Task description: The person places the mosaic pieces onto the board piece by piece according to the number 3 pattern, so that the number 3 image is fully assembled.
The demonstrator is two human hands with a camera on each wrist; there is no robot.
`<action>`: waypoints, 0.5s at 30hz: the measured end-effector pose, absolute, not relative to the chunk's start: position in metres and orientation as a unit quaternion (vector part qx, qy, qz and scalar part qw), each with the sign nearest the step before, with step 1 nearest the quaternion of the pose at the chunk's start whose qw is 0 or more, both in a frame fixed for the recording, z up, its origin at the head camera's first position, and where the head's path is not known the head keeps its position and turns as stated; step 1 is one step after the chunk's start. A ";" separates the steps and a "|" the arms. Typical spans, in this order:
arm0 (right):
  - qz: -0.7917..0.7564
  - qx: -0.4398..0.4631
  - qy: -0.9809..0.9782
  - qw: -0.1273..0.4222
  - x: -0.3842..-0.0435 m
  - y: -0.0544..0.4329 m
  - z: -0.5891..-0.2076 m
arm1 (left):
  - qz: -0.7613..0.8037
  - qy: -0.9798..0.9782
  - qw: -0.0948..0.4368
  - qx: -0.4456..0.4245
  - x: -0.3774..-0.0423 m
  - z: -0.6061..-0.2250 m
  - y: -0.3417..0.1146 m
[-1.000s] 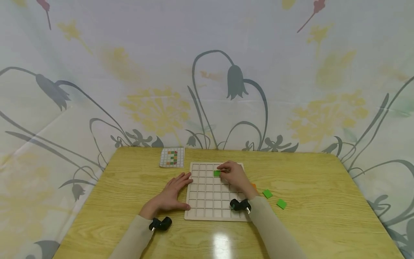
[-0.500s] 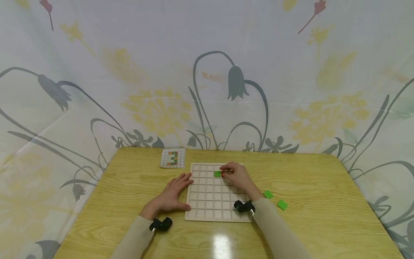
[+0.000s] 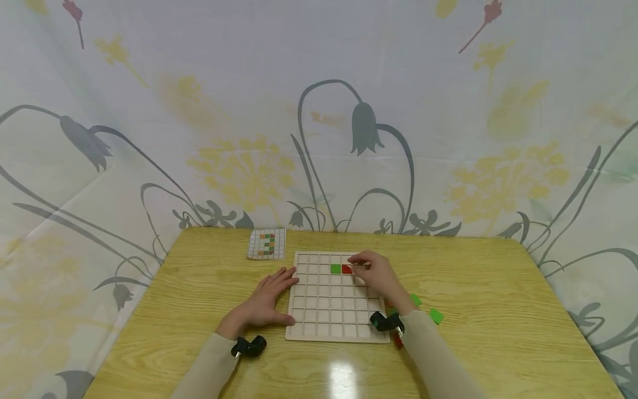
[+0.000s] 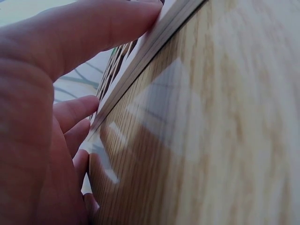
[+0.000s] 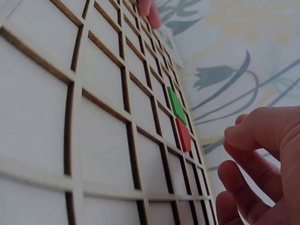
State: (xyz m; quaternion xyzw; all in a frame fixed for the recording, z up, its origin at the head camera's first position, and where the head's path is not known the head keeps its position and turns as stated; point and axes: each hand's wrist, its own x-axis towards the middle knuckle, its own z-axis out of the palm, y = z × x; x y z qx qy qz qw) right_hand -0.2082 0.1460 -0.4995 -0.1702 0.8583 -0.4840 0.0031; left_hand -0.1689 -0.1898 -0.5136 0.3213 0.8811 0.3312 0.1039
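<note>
The pale wooden grid board [image 3: 339, 338] lies flat on the table. A green square tile [image 3: 335, 269] and a red tile with a rounded corner [image 3: 346, 269] sit side by side in cells of its second row. My right hand [image 3: 376, 274] hovers just right of the red tile. In the right wrist view the right hand [image 5: 262, 164] has loosely bent fingers, apart from the red tile [image 5: 183, 135] and holding nothing. My left hand [image 3: 264, 299] spreads along the board's left side, and in the left wrist view its thumb [image 4: 108, 23] presses the board's edge.
On the wooden table [image 3: 498, 288], a paper card [image 3: 266, 244] with a coloured grid pattern lies behind the board. Loose green tiles [image 3: 436, 316] and a red tile [image 3: 398, 341] lie right of the board, some partly hidden by my right forearm. Behind hangs a floral curtain [image 3: 319, 138].
My right hand placed the red tile beside the green one, let go and drew back to the right. The left hand stayed at the board's edge.
</note>
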 end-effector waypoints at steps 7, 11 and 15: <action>-0.460 -0.168 0.872 -0.013 -0.200 0.168 -0.499 | 0.330 0.881 0.107 0.321 -0.168 -0.512 -0.189; -0.450 -0.164 0.878 -0.015 -0.195 0.180 -0.498 | 0.325 0.883 0.106 0.321 -0.168 -0.512 -0.189; -0.437 -0.168 0.884 -0.012 -0.190 0.191 -0.497 | 0.322 0.885 0.106 0.320 -0.169 -0.513 -0.189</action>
